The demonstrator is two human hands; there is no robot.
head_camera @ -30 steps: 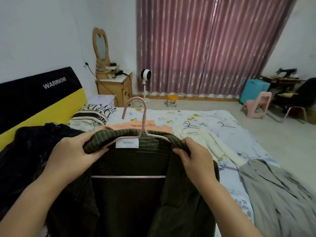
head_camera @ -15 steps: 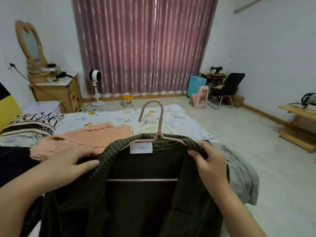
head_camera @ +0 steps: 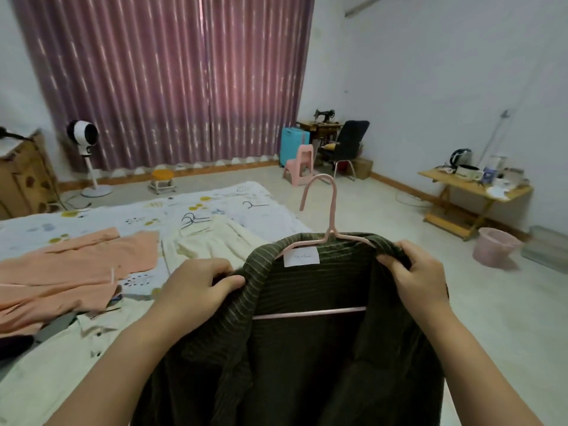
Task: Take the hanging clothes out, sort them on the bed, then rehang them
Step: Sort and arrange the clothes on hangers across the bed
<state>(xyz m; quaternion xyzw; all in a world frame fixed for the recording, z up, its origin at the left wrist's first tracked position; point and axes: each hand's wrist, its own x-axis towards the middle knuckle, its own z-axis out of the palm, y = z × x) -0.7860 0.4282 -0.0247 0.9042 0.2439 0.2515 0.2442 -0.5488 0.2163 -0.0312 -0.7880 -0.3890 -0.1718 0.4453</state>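
A dark green striped garment [head_camera: 307, 348] hangs on a pink hanger [head_camera: 330, 210] in front of me, its white neck label facing me. My left hand [head_camera: 196, 284] grips the garment's left shoulder. My right hand [head_camera: 421, 278] grips its right shoulder at the collar. The hanger's hook stands upright above the collar. On the bed [head_camera: 239, 201] to the left lie an orange garment [head_camera: 76, 272], a cream garment [head_camera: 212, 241] and another pale garment [head_camera: 70, 348].
Purple curtains [head_camera: 172, 81] cover the far wall. A standing fan [head_camera: 84, 142], an orange stool [head_camera: 162, 178], a pink chair [head_camera: 299, 164], a black chair [head_camera: 350, 146], a wooden folding table [head_camera: 473, 186] and a pink bin [head_camera: 495, 247] stand on the floor to the right.
The view has swung right, away from the headboard toward the room's right side. Both hands still hold the green garment by its shoulders, carried to the right past the bed's edge.
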